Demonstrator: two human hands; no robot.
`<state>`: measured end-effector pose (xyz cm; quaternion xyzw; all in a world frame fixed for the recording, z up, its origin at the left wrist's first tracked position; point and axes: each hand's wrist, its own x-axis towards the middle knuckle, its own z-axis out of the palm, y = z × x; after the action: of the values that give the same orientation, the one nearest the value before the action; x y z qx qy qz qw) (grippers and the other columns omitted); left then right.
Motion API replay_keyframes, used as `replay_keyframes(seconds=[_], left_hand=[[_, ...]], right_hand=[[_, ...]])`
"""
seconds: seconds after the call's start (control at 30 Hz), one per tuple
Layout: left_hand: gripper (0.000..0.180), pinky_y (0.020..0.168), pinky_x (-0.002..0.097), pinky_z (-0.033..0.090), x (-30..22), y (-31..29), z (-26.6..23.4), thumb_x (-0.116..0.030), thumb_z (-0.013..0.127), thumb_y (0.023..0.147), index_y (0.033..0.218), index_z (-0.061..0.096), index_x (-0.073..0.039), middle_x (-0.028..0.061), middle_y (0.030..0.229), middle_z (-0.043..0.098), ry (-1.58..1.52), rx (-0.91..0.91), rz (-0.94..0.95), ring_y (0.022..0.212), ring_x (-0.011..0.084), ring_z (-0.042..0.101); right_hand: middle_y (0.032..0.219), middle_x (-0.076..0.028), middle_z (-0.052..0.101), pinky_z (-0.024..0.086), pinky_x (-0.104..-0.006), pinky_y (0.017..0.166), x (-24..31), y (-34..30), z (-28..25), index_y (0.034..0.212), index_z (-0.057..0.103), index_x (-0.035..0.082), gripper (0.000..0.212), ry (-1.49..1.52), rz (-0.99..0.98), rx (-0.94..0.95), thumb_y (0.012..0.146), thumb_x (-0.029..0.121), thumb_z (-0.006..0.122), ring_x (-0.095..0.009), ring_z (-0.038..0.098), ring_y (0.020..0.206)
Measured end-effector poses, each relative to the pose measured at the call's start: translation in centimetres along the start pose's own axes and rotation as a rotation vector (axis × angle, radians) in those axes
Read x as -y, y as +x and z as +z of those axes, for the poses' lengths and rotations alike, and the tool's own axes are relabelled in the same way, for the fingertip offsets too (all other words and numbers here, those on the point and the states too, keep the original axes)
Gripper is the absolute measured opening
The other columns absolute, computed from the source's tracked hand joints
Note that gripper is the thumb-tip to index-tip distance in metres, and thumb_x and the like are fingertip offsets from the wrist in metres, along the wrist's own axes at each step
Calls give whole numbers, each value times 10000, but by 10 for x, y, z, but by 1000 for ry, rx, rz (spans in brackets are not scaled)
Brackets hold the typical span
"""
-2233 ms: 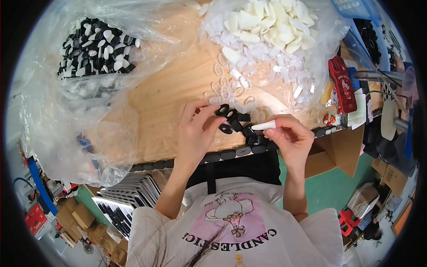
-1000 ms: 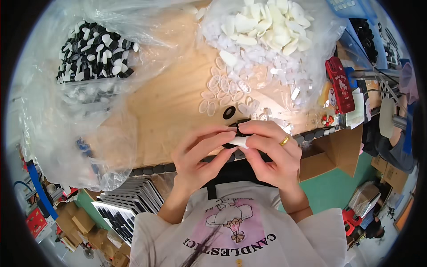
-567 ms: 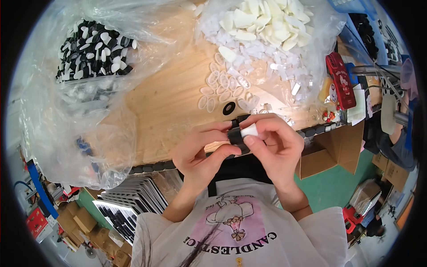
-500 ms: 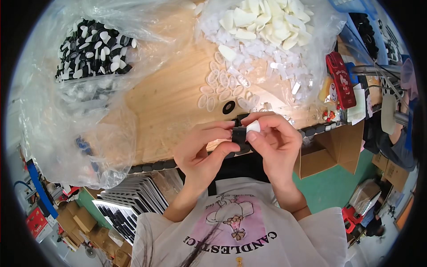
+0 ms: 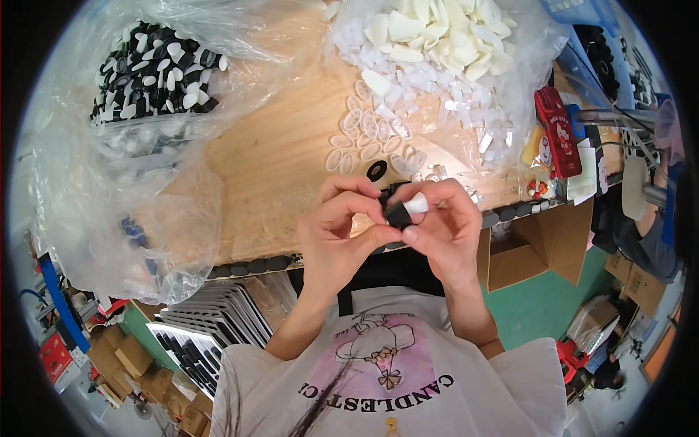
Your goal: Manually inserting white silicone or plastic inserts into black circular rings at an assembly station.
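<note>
Just over the table's near edge, my left hand (image 5: 336, 234) and my right hand (image 5: 450, 231) meet around one small part. It is a black block-like piece (image 5: 398, 216) with a rounded white cap (image 5: 417, 204) at its right end. My left fingertips and thumb pinch the black side. The right thumb and fingers close about the white end. Partly hidden behind the fingers is another dark piece (image 5: 386, 197). Beyond the hands a black oval ring (image 5: 376, 171) lies on the table, beside several clear oval rings (image 5: 369, 125).
Cream curved pieces (image 5: 477, 36) and translucent bits heap on plastic at the back right. A clear bag (image 5: 167, 138) with black-and-white parts (image 5: 156, 73) covers the left. A red phone case (image 5: 559, 131) lies right; a cardboard box (image 5: 535, 247) stands below the edge. Dark ovals (image 5: 251, 267) line it.
The black piece has tilted in my fingers, its white end now pointing up and right. My left hand has shifted right and up, closer to my right hand.
</note>
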<state>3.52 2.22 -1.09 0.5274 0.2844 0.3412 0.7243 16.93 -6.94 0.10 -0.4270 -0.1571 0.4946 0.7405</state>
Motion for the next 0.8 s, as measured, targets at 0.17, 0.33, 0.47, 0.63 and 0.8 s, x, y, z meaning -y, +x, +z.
replay_keyframes(seconds=[0.17, 0.33, 0.47, 0.63, 0.8], left_hand=[[161, 878, 308, 466, -2, -3, -7, -4, 810, 768, 869, 686, -13, 114, 1114, 613, -44, 51, -62, 963, 172, 597], [124, 742, 284, 485, -15, -10, 8, 45, 771, 792, 882, 692, 15, 126, 1023, 667, -119, -89, -103, 854, 162, 618], [149, 676, 266, 468, 3, -26, -2, 46, 772, 794, 919, 691, 44, 102, 848, 687, -5, -32, 30, 806, 162, 624], [183, 707, 307, 478, -3, -26, 15, 18, 783, 789, 959, 716, 31, 115, 887, 712, -94, -133, 10, 809, 194, 623], [145, 749, 350, 482, -3, -25, 8, -9, 793, 760, 896, 755, 27, 97, 868, 731, 172, -44, 198, 805, 256, 615]], right_hand=[[1041, -223, 635, 568, -306, 782, 1, -4, 1, 1168, 351, 33, 625, -66, -105, -103, 721, -108, 765, -228, 676, 921], [997, -235, 650, 555, -303, 758, 14, -8, 12, 1191, 267, 64, 704, -465, -298, 43, 722, -111, 763, -201, 660, 841], [974, -245, 654, 549, -319, 748, 16, -10, 15, 1173, 249, 79, 709, -548, -423, 110, 722, -106, 764, -202, 655, 821], [983, -242, 656, 550, -327, 727, 22, -8, 14, 1163, 246, 89, 711, -653, -518, 143, 718, -121, 760, -219, 661, 807], [1033, -273, 650, 543, -338, 721, 38, -8, 13, 1167, 259, 111, 715, -708, -581, 332, 714, -159, 741, -238, 673, 827]])
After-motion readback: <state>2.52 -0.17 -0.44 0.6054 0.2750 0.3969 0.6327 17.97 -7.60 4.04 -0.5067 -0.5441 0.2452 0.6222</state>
